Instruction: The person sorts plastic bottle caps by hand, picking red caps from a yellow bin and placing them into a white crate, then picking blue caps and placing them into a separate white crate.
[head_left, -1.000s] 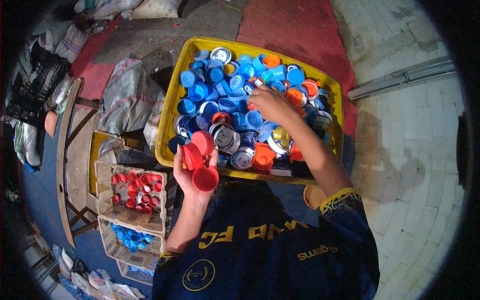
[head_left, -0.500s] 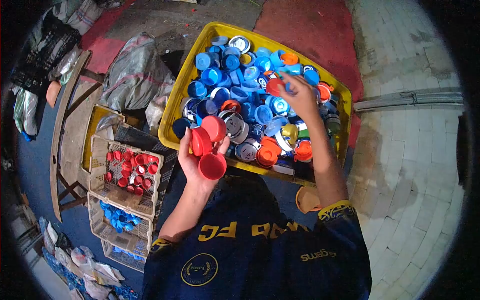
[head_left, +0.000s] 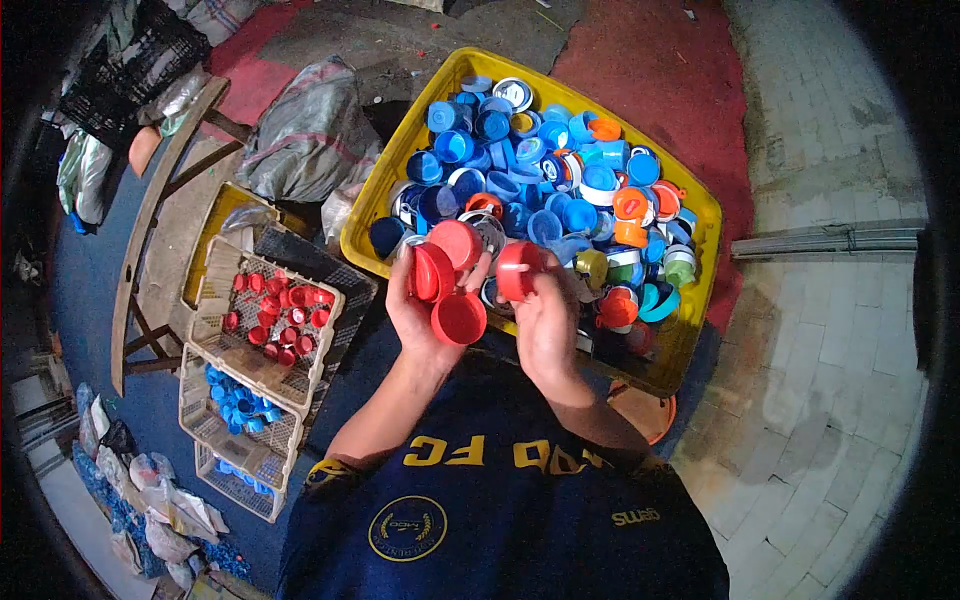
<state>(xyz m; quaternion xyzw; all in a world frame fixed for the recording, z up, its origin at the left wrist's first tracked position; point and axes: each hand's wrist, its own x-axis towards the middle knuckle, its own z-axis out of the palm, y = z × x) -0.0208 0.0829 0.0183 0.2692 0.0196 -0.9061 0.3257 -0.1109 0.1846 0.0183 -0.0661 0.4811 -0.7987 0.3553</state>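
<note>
Blue-grey floor — red patch beyond, pale tiled strip right.

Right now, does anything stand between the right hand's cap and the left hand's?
Only fingertips of the left hand stand between its red caps and the red cap in the right hand; nothing else visible.

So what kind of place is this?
Maybe a recycling or sorting workshop: a big yellow tray of mixed caps, baskets with red or blue caps, and a bulging sack.
</note>
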